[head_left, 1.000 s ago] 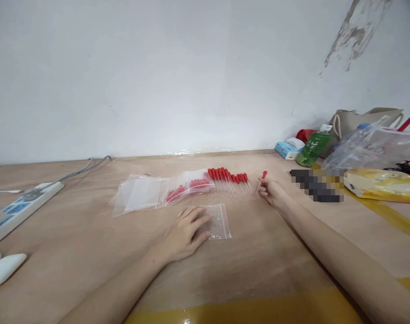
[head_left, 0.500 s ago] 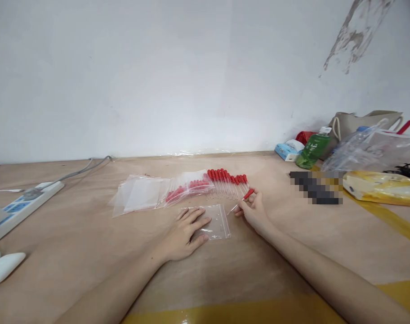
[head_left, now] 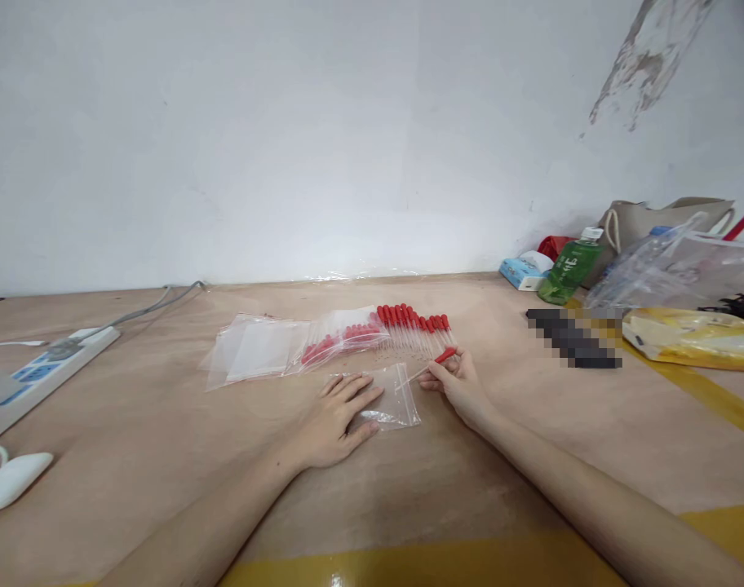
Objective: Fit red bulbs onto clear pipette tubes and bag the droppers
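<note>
My left hand (head_left: 341,420) lies with fingers spread on a clear zip bag (head_left: 391,417), pressing it to the table. In my right hand (head_left: 463,385), thumb and fingers pinch a dropper with a red rubber bulb (head_left: 445,355). Its thin clear tube points left across the bag's mouth; I cannot tell whether the tip is inside or above it. Beyond my hands lies a row of loose droppers (head_left: 402,316), red bulbs facing the wall. Left of them are bagged droppers (head_left: 356,333), and beside those a spread of zip bags (head_left: 259,346).
A power strip (head_left: 72,352) with cables and a white plug-like object (head_left: 17,481) lie at left. On the right are a tissue pack (head_left: 522,274), a green bottle (head_left: 571,269), plastic bags (head_left: 671,269), a yellow package (head_left: 693,338) and a blurred dark object (head_left: 571,338).
My right hand has tilted the dropper flatter and moved its tip left, over the bag's mouth. The bag's open edge has lifted slightly. My left hand stays in place.
</note>
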### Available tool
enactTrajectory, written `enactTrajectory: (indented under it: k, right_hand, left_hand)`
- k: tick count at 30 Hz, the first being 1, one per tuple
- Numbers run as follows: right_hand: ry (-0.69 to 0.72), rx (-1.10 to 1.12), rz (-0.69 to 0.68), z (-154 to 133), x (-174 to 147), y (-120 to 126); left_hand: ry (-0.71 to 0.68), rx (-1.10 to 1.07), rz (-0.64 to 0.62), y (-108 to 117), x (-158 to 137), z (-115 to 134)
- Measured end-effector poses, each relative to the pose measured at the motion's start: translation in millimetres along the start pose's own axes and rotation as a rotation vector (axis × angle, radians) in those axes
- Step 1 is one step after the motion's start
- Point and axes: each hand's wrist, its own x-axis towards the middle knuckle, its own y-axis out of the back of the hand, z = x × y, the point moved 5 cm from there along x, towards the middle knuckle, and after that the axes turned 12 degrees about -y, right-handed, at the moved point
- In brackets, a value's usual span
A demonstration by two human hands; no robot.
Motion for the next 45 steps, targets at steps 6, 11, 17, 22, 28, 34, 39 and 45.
enactTrajectory:
  k: [6,11,17,22,28,34,39,45]
  right_hand:
    - [-0.148,-0.052,-0.216,4,-6,3]
    - [-0.115,-0.227,-0.465,-4,-16,-5]
    - [-0.020,-0.273,-0.577,-5,-22,-21]
    - [-0.016,-0.392,-0.574,0,-14,-17]
    - [-0.061,-0.487,-0.456,5,1,-4]
    - [0.169,-0.745,-0.550,-4,-4,-10]
    - [0.039,-0.652,-0.323,-1,2,1]
    - [-0.071,-0.631,-0.108,-7,17,23]
  left_hand:
    - [0.036,-0.009,0.017,1,3,3]
    - [0.033,-0.020,0.004,0,4,3]
    - [-0.011,-0.045,0.010,-1,8,7]
    - [0.036,-0.119,0.045,4,5,1]
    - [-0.003,-0.190,0.026,8,-4,-12]
    - [-0.019,-0.208,0.131,10,-4,-15]
    - [-0.015,-0.234,0.175,10,-2,-17]
    - [-0.018,-0.244,0.178,8,-3,-19]
